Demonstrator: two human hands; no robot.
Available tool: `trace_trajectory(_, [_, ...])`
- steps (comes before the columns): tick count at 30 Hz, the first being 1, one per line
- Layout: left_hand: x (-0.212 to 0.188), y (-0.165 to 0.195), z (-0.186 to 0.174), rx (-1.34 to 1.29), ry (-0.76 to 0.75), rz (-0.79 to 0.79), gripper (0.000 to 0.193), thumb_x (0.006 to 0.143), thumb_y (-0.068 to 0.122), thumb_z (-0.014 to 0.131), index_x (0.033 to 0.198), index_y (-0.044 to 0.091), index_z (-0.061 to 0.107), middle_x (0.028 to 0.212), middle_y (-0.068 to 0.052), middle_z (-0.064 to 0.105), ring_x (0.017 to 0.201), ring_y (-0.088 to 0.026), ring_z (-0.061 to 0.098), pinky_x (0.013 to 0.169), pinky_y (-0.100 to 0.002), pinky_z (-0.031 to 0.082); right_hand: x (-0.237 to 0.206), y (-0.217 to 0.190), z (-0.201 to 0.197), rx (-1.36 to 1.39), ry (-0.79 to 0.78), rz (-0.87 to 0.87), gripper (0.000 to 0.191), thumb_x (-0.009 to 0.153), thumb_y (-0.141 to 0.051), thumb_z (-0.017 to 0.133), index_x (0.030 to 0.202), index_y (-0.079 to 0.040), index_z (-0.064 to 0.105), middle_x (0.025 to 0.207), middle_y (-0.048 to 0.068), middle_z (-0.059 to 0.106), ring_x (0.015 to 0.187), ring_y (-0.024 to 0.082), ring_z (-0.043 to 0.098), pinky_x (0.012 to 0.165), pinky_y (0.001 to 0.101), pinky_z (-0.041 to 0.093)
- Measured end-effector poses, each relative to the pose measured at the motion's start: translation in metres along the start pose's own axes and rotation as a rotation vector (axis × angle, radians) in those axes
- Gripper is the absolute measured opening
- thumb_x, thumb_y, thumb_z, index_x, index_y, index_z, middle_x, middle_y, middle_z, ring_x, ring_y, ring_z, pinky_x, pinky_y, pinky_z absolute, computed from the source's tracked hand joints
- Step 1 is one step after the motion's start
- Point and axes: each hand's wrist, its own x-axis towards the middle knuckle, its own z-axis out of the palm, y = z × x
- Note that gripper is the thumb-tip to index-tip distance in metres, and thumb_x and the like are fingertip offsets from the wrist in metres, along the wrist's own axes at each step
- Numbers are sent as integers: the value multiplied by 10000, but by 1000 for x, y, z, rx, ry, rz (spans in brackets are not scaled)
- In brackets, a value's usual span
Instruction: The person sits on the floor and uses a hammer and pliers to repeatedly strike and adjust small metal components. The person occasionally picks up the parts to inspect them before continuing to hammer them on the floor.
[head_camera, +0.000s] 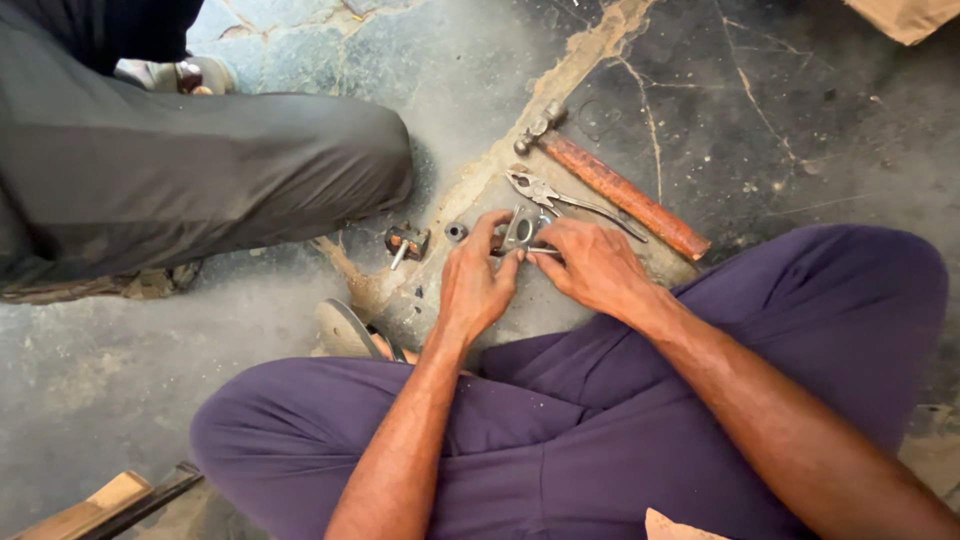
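We sit cross-legged on the cracked floor (760, 130) and work low down in front of our knees. Our left hand (475, 285) pinches a small flat metal piece (520, 230) with a hole in it; the thumb and fingers are pressed on its edges to keep it in place. Our right hand (592, 265) is closed on a thin metal pin (545, 251), and the pin's tip is right beside the piece. So the piece is between our two hands, just above the floor. We think the step in hand is fitting the pin into the metal piece. We think the next move needs a steady left hand and a slow, straight push from the right, so the pin lines up and does not slip. Pliers (560, 197) lie just behind our hands, and a hammer (610, 182) with a brown wooden handle lies just past them. A small rusty part (406, 242) and a dark round nut (456, 232) sit to the left of our hands. Another person's leg in grey trousers (200, 170) is close by on the left.
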Motion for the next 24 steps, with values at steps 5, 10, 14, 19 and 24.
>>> trace_trajectory(5, [-1,5,-2,-8,-21,-24,453,870,79,705,1303,108,574,1115,-177,759,1001,-355,747,804,-441,567,0,-2,-2,13,7,-46,192,862,-174,723,1010,-51,718,925,132,703,886,375,686,744,481,531])
trace_trajectory(10, [-3,10,-4,3,3,67,447,883,60,692,1312,108,578,1091,-177,750,1038,-363,735,841,-446,571,0,-2,-3,-42,-38,-33,201,843,-156,730,1008,-45,705,928,137,690,869,374,684,718,476,529])
trace_trajectory(14, [-5,10,-3,79,-9,91,455,882,58,687,1318,121,574,1042,-170,738,991,-372,705,836,-465,548,-2,-2,-2,-42,-50,-30,210,849,-158,727,1028,-53,693,939,130,687,877,371,685,726,474,532])
trace_trajectory(19, [-5,4,-1,324,-82,155,471,881,53,669,1333,123,555,881,-166,696,881,-380,628,807,-493,475,0,-2,0,15,69,-30,249,880,-179,726,1060,-18,666,989,187,657,900,412,657,753,483,518])
trace_trajectory(24, [-5,0,-1,458,-35,290,467,877,22,609,1335,98,549,864,-150,700,906,-363,618,818,-477,456,1,1,-5,162,283,-153,137,1028,-108,626,1111,-1,648,1074,176,633,965,379,648,826,451,518])
